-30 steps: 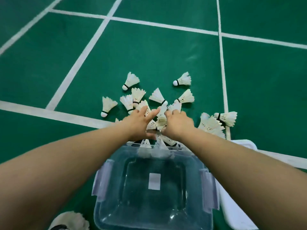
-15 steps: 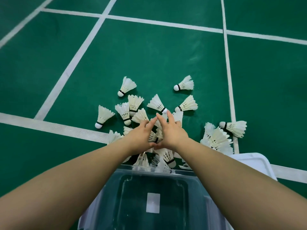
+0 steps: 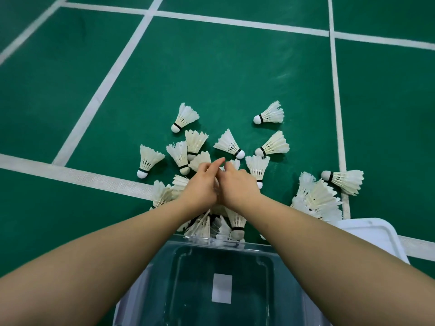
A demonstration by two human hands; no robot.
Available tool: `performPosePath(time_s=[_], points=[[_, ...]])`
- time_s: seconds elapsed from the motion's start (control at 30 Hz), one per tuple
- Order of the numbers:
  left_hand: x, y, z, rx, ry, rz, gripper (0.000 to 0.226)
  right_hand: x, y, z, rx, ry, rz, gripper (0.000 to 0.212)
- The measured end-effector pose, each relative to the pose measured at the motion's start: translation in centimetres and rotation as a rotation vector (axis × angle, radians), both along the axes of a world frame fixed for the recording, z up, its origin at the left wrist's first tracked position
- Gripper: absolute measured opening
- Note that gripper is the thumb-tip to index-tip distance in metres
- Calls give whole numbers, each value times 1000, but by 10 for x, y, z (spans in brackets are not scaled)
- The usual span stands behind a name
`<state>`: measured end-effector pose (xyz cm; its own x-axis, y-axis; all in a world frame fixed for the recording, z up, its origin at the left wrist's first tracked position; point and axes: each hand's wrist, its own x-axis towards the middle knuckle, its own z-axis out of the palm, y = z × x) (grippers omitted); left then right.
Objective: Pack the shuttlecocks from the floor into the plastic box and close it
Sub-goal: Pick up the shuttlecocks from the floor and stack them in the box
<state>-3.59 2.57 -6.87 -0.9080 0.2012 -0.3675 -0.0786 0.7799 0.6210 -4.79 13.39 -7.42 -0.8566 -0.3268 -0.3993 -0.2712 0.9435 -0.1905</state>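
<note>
Many shuttlecocks [image 3: 229, 144] lie fanned across mid-frame on the green floor [image 3: 235, 67]. None are in the plastic box [image 3: 259, 247], which stands open at bottom centre with only a white label [image 3: 222, 288] showing at its base. Its lid [image 3: 372, 231] lies at lower right, just beside the box.

Your left hand [image 3: 200, 187] and right hand [image 3: 241, 184] meet backs-up over the heap [image 3: 236, 223] at centre, touching, fingers bent inward. Palms are hidden, so I cannot tell whether either hand grips a shuttlecock or only corrals them.

Likely trouble:
- A tight two-handed squeeze could crush or splay the feather skirts.
- The heap butts against the box's far rim. Rake it back low and some may slide past the sides instead of dropping in.
- The cluster [image 3: 315, 198] at right sits near the lid, so lifting the lid carelessly may scatter it.
- Strays at upper centre and far right are easy to miss.
</note>
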Motion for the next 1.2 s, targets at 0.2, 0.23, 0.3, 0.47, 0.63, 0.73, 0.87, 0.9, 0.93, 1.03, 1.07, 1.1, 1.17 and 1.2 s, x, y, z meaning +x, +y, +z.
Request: performPosePath(time_s=[0.2, 0.23, 0.3, 0.47, 0.63, 0.73, 0.87, 0.9, 0.93, 1.03, 1.07, 1.1, 1.17, 1.2], points=[[4, 9, 6, 101, 53, 97, 75, 6, 7, 10, -3, 39, 26, 40], [5, 11, 8, 112, 69, 115, 73, 7, 9, 13, -19, 46, 7, 37], [7, 14, 12, 136, 89, 139, 71, 10, 16, 19, -46, 52, -42, 33], [20, 31, 28, 83, 237, 22, 64, 23, 36, 45, -67, 96, -117, 31], [35, 43, 55, 24, 385, -24, 58, 44, 51, 83, -13, 188, -112, 33], [46, 38, 81, 43, 445, -39, 61, 61, 52, 115, 18, 265, -105, 28], [75, 26, 121, -23, 532, -14, 60, 92, 44, 156, 28, 330, -72, 29], [83, 23, 130, -30, 552, 12, 59, 100, 41, 166, 26, 352, -69, 29], [91, 20, 138, -27, 564, 45, 57, 107, 39, 175, 23, 373, -70, 30], [119, 14, 157, 24, 582, 132, 50, 133, 31, 197, 14, 426, -61, 32], [129, 13, 162, 51, 569, 144, 46, 142, 29, 201, 13, 442, -57, 32], [140, 13, 165, 84, 542, 147, 41, 152, 28, 203, 11, 453, -58, 32], [162, 14, 169, 138, 469, 142, 29, 172, 27, 203, 1, 452, -67, 34], [172, 14, 169, 155, 446, 146, 25, 181, 27, 201, -7, 444, -75, 35]])
